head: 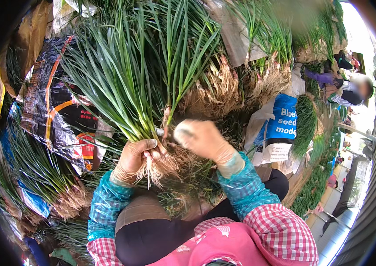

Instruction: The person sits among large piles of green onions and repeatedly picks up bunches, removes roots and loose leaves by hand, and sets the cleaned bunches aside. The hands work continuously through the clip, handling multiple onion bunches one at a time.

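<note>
A bunch of long green leafy seedlings with pale bases is gripped in my left hand, its fingers around the stems just above the stringy roots. My right hand, gloved and blurred, hovers to the right of the bunch, beside a seedling with a reddish base. The right hand's fingers are curled, and whether they hold anything cannot be told. Behind both hands lies a large heap of the same plants, with tan roots facing me. Teal plastic sleeves cover both forearms.
A black printed plastic sack lies at the left, above more rooted bundles. To the right are a blue and white printed bag and further bundles. A person sits at the upper right. My bent knees are below my hands.
</note>
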`<state>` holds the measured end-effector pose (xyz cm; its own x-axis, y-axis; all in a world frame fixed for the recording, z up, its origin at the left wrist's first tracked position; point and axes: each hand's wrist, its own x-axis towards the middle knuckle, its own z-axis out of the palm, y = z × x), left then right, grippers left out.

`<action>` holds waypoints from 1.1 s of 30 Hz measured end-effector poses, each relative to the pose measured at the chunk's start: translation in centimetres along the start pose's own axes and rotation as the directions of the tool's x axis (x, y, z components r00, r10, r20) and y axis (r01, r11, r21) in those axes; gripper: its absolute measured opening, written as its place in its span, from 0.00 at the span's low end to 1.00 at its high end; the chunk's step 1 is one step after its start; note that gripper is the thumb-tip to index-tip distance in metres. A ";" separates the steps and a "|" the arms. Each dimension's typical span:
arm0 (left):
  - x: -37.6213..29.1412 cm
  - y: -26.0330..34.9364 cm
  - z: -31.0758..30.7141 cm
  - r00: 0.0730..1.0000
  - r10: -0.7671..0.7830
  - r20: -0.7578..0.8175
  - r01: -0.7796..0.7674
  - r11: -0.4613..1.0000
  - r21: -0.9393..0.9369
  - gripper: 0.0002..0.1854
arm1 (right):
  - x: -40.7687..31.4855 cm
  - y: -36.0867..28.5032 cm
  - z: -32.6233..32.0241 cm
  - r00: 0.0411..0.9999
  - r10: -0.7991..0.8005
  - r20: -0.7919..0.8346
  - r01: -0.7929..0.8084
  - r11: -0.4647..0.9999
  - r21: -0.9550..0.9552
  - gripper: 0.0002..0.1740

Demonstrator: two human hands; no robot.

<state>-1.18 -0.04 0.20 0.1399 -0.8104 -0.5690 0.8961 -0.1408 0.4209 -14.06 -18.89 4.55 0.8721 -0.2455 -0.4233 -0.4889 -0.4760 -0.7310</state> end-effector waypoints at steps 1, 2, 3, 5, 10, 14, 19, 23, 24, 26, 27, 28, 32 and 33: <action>0.0 -0.1 0.1 1.000 0.009 -0.009 -0.009 1.000 -0.009 0.18 | 0.0 -0.4 -0.8 0.986 0.163 -0.036 -0.147 0.948 0.282 0.12; 0.1 -0.2 0.1 0.999 0.026 -0.021 -0.026 1.000 -0.004 0.18 | 0.2 -0.7 -1.2 0.977 0.178 -0.122 -0.117 0.912 0.392 0.15; 0.1 -0.2 0.3 0.999 0.022 -0.036 -0.022 1.000 -0.008 0.17 | 0.7 -1.5 -1.3 0.965 0.253 -0.077 -0.188 0.862 0.471 0.20; 0.2 0.2 0.8 0.999 0.011 -0.042 -0.012 1.000 -0.010 0.15 | 1.5 -0.9 0.1 0.961 0.250 0.115 -0.271 0.783 0.560 0.26; -0.5 0.3 0.5 0.995 -0.053 -0.087 0.054 0.998 0.011 0.11 | 1.1 0.1 2.6 0.995 -0.089 -0.038 0.097 0.926 0.365 0.14; -0.8 0.4 -0.5 0.994 -0.099 -0.047 0.100 0.995 0.015 0.10 | 2.0 4.2 1.5 0.948 -0.107 -0.301 0.079 0.992 -0.103 0.13; -0.5 -0.3 -0.7 1.000 -0.023 -0.019 0.020 0.987 -0.161 0.10 | 3.3 3.0 0.8 0.886 0.270 -0.378 -0.157 0.940 0.304 0.19; -0.4 -0.3 -0.5 0.996 -0.067 -0.063 0.060 0.992 -0.110 0.10 | 6.3 1.3 0.6 0.857 0.289 -0.427 -0.392 0.904 -0.174 0.26; -0.5 -0.3 -0.5 0.996 -0.068 -0.060 0.059 0.988 -0.145 0.10 | 6.8 2.1 0.9 0.874 0.221 -0.433 -0.355 0.899 -0.256 0.24; -0.6 0.0 -0.6 0.992 -0.097 -0.077 0.082 0.981 -0.178 0.09 | 6.4 3.1 1.4 0.868 0.086 -0.490 -0.173 0.976 -0.136 0.19; -0.6 0.0 -0.8 0.990 -0.098 -0.103 0.082 0.985 -0.150 0.09 | 6.0 2.6 1.5 0.907 0.156 -0.390 -0.119 0.986 0.119 0.18; -0.5 0.1 -1.0 0.988 -0.108 -0.115 0.094 0.988 -0.122 0.09 | 5.2 1.6 1.2 0.936 0.212 -0.281 -0.099 0.925 0.367 0.17; -0.4 0.2 -0.6 0.991 -0.122 -0.059 0.114 0.984 -0.135 0.08 | 4.5 -1.0 2.3 0.981 0.132 0.142 -0.186 0.434 0.882 0.13; -0.5 0.1 -0.7 0.991 -0.130 -0.031 0.124 0.982 -0.143 0.08 | 4.6 -1.1 2.8 0.981 0.121 0.153 -0.189 0.403 0.896 0.12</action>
<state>-0.82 0.73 0.03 0.0351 -0.7673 -0.6403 0.9575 -0.1577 0.2414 -9.55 -17.13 1.88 0.7928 -0.1697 -0.5854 -0.3814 0.6111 -0.6936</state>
